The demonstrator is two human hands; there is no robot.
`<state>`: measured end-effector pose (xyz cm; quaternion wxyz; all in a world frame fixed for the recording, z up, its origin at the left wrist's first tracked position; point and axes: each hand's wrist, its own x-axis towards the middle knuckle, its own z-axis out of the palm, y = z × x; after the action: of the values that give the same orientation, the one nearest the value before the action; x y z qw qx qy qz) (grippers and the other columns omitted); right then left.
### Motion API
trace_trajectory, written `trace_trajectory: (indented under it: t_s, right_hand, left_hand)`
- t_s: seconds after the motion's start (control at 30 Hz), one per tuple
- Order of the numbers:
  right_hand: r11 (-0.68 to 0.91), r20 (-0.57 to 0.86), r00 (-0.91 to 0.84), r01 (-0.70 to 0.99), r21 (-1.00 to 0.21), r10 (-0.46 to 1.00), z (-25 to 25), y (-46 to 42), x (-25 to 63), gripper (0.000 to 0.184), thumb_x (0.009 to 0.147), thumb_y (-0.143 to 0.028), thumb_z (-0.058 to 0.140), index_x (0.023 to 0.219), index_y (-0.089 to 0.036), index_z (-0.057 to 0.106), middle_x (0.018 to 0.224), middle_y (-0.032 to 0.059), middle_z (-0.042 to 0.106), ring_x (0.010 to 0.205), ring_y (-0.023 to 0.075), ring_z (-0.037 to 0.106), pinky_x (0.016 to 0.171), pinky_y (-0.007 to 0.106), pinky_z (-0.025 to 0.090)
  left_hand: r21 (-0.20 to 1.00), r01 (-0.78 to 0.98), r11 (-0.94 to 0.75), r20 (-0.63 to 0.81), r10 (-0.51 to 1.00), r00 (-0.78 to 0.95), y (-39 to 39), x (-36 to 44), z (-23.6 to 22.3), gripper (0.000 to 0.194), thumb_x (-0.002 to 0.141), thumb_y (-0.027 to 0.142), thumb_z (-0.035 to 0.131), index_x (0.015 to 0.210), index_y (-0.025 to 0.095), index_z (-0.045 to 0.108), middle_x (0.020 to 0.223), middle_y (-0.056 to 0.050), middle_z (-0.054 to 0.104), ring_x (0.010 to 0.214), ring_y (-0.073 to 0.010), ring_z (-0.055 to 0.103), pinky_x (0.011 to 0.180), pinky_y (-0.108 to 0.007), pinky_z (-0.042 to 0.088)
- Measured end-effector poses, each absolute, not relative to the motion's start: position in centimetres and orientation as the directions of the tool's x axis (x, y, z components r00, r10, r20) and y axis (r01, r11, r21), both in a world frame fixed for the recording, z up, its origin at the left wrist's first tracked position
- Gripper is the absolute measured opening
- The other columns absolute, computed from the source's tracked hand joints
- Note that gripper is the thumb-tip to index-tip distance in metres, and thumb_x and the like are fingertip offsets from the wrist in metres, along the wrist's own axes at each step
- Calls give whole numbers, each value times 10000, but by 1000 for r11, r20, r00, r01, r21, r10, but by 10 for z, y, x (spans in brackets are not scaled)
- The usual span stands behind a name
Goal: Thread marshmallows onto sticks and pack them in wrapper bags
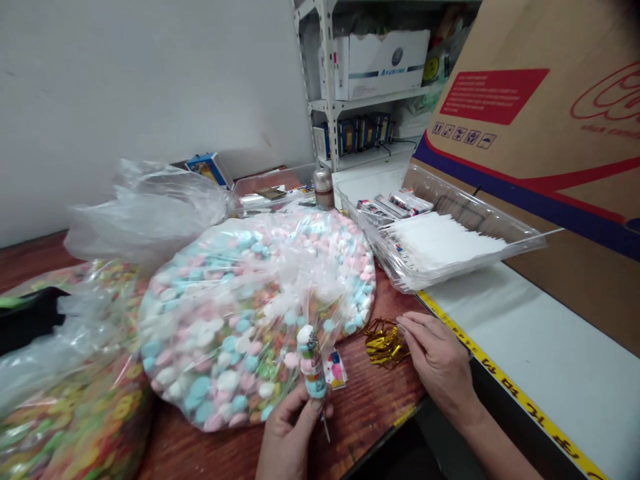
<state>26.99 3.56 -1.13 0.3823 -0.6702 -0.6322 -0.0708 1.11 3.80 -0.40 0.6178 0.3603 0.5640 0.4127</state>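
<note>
My left hand [290, 433] is closed around the lower end of a candy skewer [311, 367], a clear-wrapped stack of white, pink, orange and blue sweets held upright with a thin stick poking out below. Just behind it lies a small printed card [335, 370]. At the right, my right hand [443, 363] pinches at the edge of a small pile of gold twist ties [385, 347] on the red-brown table; its fingertips are pressed together, apparently on one tie. A large clear bag of pastel marshmallow sweets [225, 333] spreads behind the skewer.
Another bag of colourful gummy rings [100, 413] lies at left. A clear plastic tray [520, 233] holds white sticks [445, 240] and printed packets. Behind stand a metallic canister [324, 188], a large cardboard box [500, 153] and a white shelf [327, 80]. Yellow measuring tape [500, 380] edges the table.
</note>
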Motion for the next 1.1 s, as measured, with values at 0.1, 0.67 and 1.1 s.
trace_trajectory:
  t_s: [0.1,0.67,1.1]
  right_hand:
    - [120,621,182,903,-413,763,-11,34,270,236,923,-167,548,1112,-191,686,1082,86,716,982,218,651,920,379,484]
    - [196,601,154,858,-475,784,-6,26,268,238,918,-141,558,1129,-177,665,1086,88,718,999,212,655,921,371,487]
    - [73,215,97,743,-666,972,-5,-8,258,130,957,-245,497,977,-238,626,933,39,656,887,202,601,798,346,454]
  left_hand:
    - [912,-101,398,-400,916,3,37,11,-3,400,574,500,817,801,174,774,630,-35,687,630,-180,571,617,-259,444]
    - [912,-61,405,-400,913,76,41,4,7,305,746,464,711,767,160,687,617,1,614,578,-102,451,533,-184,334]
    - [920,-119,374,-365,926,92,39,-2,1,244,797,402,681,838,161,685,680,-2,637,667,-120,518,637,-206,390]
